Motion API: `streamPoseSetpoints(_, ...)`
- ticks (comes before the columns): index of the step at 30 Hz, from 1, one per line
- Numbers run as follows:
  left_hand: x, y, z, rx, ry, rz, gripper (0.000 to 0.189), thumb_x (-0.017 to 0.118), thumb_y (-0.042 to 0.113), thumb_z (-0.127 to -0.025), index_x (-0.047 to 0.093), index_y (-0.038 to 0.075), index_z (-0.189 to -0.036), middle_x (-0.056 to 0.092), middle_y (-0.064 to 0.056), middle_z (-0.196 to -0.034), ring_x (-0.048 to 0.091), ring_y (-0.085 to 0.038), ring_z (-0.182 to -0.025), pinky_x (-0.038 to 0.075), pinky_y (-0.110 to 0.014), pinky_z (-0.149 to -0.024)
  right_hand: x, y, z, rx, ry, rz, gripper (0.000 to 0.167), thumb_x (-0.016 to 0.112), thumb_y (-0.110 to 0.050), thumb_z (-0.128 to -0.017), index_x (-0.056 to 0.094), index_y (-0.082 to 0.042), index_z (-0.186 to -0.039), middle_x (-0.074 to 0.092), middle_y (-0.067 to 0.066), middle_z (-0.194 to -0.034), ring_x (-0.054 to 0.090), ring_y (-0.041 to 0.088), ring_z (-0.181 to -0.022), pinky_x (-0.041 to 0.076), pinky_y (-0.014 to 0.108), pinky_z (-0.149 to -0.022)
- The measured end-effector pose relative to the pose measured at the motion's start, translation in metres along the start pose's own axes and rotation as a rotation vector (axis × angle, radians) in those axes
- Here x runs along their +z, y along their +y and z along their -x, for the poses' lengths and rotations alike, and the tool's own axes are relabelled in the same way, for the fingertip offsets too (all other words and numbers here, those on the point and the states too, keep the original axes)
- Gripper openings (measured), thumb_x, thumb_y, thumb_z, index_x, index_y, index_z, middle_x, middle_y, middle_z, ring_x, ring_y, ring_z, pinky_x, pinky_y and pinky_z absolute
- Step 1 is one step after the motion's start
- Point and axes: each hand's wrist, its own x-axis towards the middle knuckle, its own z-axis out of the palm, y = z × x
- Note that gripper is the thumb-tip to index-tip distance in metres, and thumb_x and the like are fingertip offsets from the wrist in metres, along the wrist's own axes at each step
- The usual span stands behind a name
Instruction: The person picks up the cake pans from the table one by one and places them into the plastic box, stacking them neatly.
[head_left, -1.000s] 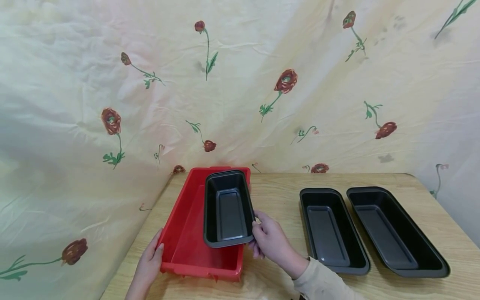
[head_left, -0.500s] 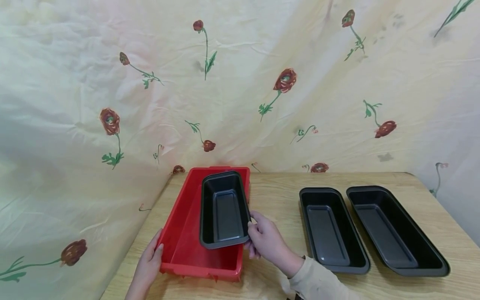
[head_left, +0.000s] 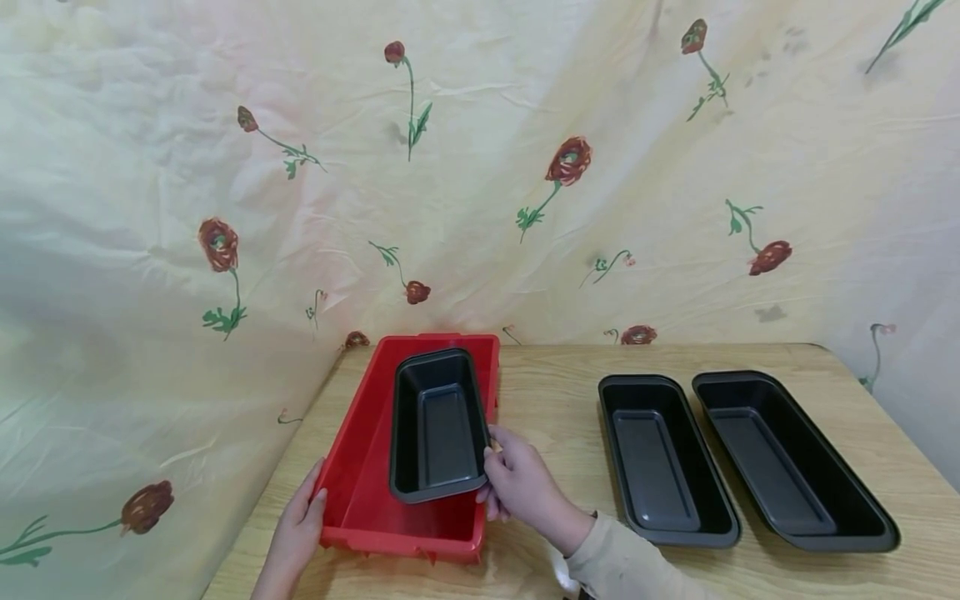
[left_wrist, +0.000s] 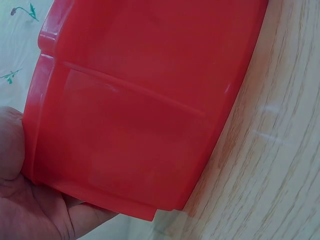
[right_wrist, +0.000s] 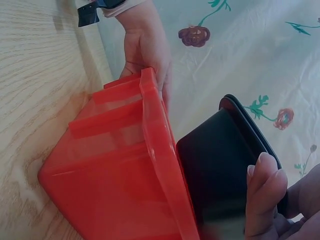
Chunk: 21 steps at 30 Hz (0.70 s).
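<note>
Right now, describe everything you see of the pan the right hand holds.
The pan is dark with slight sheen, apparently metal: oblong, round-cornered, rimmed, with a rectangular outline in its base. Its inside looks empty and faces the head camera. The right hand grips its right edge near the front corner, holding it over the red tray; contact with the tray is unclear.

No text, label, brand, number or sign can be read in the head view or in either wrist view.
</note>
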Motion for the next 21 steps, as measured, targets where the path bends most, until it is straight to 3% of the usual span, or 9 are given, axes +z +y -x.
streamPoseSetpoints(21, -0.0002, -0.0002, -0.0006, -0.012, -0.014, 0.033, 0.055, 0.033, 0.005, -0.112, 0.017, 0.001, -0.164, 0.022, -0.029, -0.165, 0.029, -0.045, -0.147, 0.034, -0.057, -0.115, 0.0104, 0.0075, -0.0058, 0.034, -0.051, -0.027, 0.042, 0.043, 0.001, -0.107, 0.036, 0.018, -0.146, 0.068, 0.011, -0.065, 0.054, 0.010, -0.040, 0.044, 0.024, -0.036)
